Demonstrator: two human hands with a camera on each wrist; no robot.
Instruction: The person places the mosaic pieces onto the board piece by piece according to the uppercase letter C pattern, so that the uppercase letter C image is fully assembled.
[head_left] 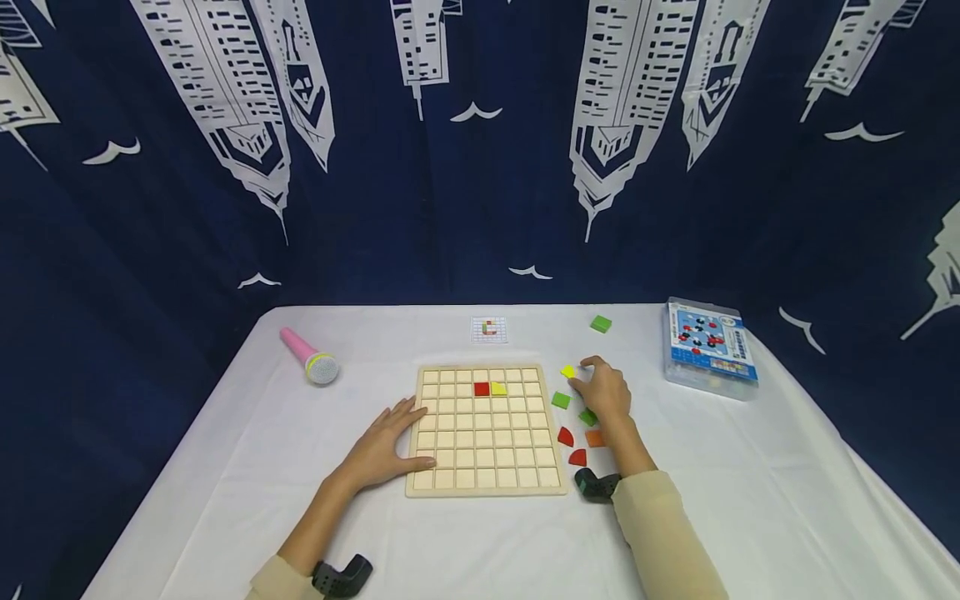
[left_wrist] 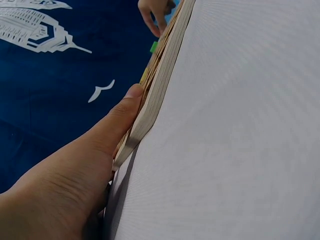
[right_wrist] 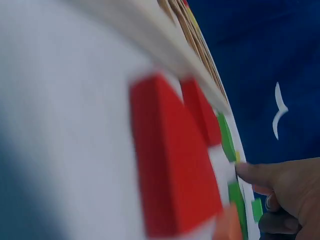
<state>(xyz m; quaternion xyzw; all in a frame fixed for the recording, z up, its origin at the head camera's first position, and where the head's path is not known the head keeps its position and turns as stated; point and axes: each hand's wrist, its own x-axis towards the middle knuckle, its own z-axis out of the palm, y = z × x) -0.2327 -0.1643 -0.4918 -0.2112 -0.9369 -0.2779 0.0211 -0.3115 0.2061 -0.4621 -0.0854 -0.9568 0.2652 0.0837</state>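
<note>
A wooden grid board (head_left: 486, 493) lies flat on the table, with a red square tile (head_left: 482, 389) and a yellow tile (head_left: 498, 389) side by side in an upper row. My left hand (head_left: 378, 446) rests with spread fingers at the board's left side; its thumb lies over the edge, as the left wrist view also shows. To the right of the board, my right hand (head_left: 606, 393) reaches down at a small yellow piece (head_left: 567, 372). Thumb and index finger stand apart there, the thumb tip right at the piece. In the right wrist view, the thumb (right_wrist: 250, 172) overlaps the yellow piece (right_wrist: 237, 156).
Beside the board lie green pieces (head_left: 561, 400), red quarter-round pieces (head_left: 577, 457) and an orange piece (head_left: 596, 438). Farther back are another green piece (head_left: 601, 323) and a small pattern card (head_left: 489, 330). A pink microphone (head_left: 309, 357) lies left, a plastic box (head_left: 708, 348) right.
</note>
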